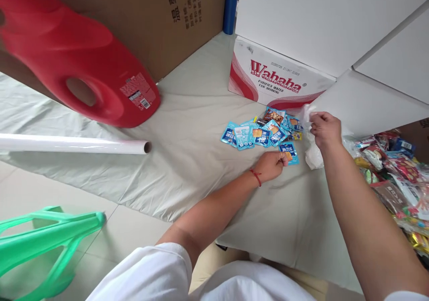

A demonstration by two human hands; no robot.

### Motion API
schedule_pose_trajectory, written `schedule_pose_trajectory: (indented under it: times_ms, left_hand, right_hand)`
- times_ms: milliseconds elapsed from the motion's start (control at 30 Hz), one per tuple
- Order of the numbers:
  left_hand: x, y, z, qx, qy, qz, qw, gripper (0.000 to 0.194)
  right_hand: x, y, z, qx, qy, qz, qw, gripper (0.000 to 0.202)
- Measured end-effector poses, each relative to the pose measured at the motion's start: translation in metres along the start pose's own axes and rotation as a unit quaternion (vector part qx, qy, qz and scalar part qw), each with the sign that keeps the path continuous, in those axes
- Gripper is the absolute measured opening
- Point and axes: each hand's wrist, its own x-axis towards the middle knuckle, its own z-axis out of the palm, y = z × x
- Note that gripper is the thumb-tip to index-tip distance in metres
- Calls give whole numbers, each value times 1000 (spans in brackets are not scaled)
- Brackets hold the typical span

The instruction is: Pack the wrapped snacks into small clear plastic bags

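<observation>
My left hand (272, 165), with a red string bracelet (255, 176) at the wrist, pinches the lower edge of a blue snack packet (292, 152) just above the cloth. Beyond it lies a loose heap of blue snack packets (261, 135), with a brown-printed packet (275, 115) at its back. My right hand (326, 129) is closed on the upper part of a thin translucent plastic bag (314, 156), right of the heap. The bag is crumpled and its lower part rests on the cloth. Its contents cannot be made out.
Behind the packets stands a white and red Wahaha carton (281, 75). Many assorted snack packets (398, 171) are piled at the right. On the left are a red jug (87, 64), a white roll (73, 144), a large brown cardboard box (144, 19) and a green stool (53, 234) on the floor.
</observation>
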Motion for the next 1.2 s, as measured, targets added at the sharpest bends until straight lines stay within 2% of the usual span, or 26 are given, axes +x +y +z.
schedule_pose_trajectory:
  times_ms: [67,133,167,233,300,333,400,467,567,633,733,800,833,967,1067,1133,1200]
  left_hand:
    - [2,0,1,-65,18,0,998,17]
    - [2,3,-1,-146,28,-23,989,9]
    - [2,6,-2,-191,27,-40,980,14]
    - [1,10,-5,-282,23,-72,956,35]
    - [0,12,-7,-340,22,-84,936,54]
    - [0,12,-7,-345,23,-82,935,58]
    - [1,9,-8,-305,37,-74,949,53]
    - [3,4,-10,-242,75,-68,965,43]
    - [6,1,-21,-221,121,-62,966,36]
    - [7,5,-29,-276,132,-56,950,37]
    - [8,13,-38,-401,146,-67,902,46]
    - [7,18,-39,-444,136,-85,882,51]
    - [7,19,-38,-442,126,-99,883,52]
    - [5,21,-36,-366,67,-185,910,49]
    - [3,20,-37,-335,-11,-224,915,48]
    - [1,18,-37,-335,-36,-222,915,50]
    - [0,16,-35,-338,-43,-189,921,52]
  right_hand:
    - [-21,-5,-19,121,-22,23,992,34]
    - [-51,-6,-31,185,-51,52,980,36]
    - [-68,-5,-33,220,-68,72,970,36]
    - [-102,3,-31,289,-88,121,946,35]
    - [-130,13,-23,328,-76,152,929,36]
    - [-141,18,-18,333,-63,158,927,37]
    - [-156,26,-10,333,-45,162,928,39]
    - [-163,32,-7,323,-32,156,933,38]
    - [-164,41,-13,304,13,137,943,34]
    - [-163,48,-21,315,68,117,939,31]
    - [-159,60,-33,380,116,98,913,29]
    - [-156,67,-40,425,99,113,892,27]
    - [-155,69,-42,440,84,129,885,25]
    - [-158,71,-48,455,51,171,872,22]
    - [-165,60,-50,450,19,155,879,29]
    - [-171,50,-48,425,-46,143,892,32]
    - [-177,40,-43,370,-135,145,908,32]
